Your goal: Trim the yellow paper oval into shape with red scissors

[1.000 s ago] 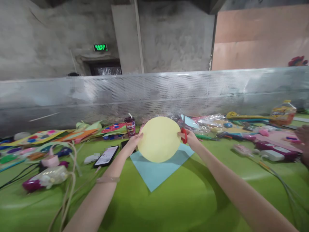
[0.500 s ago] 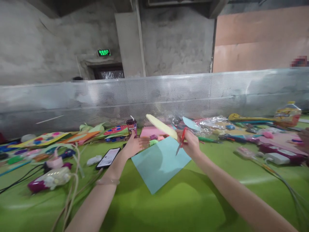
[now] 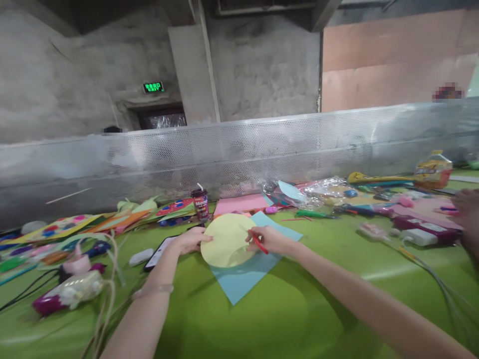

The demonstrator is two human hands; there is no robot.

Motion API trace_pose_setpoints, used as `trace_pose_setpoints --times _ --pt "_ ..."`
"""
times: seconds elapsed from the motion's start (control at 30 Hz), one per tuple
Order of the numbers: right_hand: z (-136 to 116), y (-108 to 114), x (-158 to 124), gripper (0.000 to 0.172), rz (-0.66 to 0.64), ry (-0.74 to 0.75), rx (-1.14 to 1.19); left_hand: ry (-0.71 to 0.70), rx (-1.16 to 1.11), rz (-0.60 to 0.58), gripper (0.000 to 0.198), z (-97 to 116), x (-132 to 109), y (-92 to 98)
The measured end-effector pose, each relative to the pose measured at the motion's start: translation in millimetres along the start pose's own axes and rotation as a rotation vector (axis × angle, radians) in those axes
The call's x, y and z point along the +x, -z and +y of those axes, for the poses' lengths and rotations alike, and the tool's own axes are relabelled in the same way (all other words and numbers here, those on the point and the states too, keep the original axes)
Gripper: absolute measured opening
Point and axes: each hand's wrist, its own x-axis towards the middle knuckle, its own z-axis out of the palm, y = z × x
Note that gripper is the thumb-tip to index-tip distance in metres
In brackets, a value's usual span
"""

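A pale yellow paper circle [image 3: 226, 249] is held up in front of me, facing me, over a light blue paper sheet [image 3: 239, 284]. My left hand [image 3: 192, 240] pinches the circle's left edge, thumb on the near face. At the right edge, my right hand [image 3: 271, 241] is closed around red-handled scissors [image 3: 259, 243], its fingertips against the circle. The scissor blades are hard to make out. Behind my left wrist lies a phone [image 3: 159, 255], partly hidden.
A purple drink cup [image 3: 201, 204] with a straw stands behind the circle. Craft sheets [image 3: 75, 222] and cables lie left. A green tool [image 3: 314, 214], plastic wrap [image 3: 329, 187], a power strip [image 3: 428, 227] and a bottle [image 3: 434, 172] are right. Another person's hand [image 3: 467, 214] shows at the right edge.
The yellow circle has turned from edge-on to facing me and come lower. My left hand, earlier open and empty, now grips its left edge. My right hand moved left with the scissors.
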Motion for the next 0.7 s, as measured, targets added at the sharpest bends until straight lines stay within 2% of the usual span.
trace_pose_setpoints --times 0.07,0.17,0.27,0.33,0.43,0.6,0.7 --pt "9 6 1 0.027 0.131 -0.1 0.114 -0.035 0.031 0.108 0.038 -1 5 0.3" --pt "24 14 2 0.027 0.319 -0.214 0.197 -0.107 0.036 0.212 0.037 -2 11 4.7" --pt "36 21 3 0.027 0.428 -0.276 0.224 -0.196 0.034 0.275 0.037 1 12 7.8" --pt "39 24 4 0.027 0.468 -0.29 0.25 -0.238 0.034 0.276 0.038 5 10 6.1" --pt "35 26 4 0.028 0.479 -0.287 0.355 -0.257 0.043 0.209 0.039 12 4 -2.0" --pt "25 26 3 0.024 0.355 -0.288 0.553 -0.254 0.078 0.043 0.035 20 0 -17.6" --pt "25 25 3 0.022 0.334 -0.308 0.59 -0.24 0.061 0.007 0.034 22 0 -23.1"
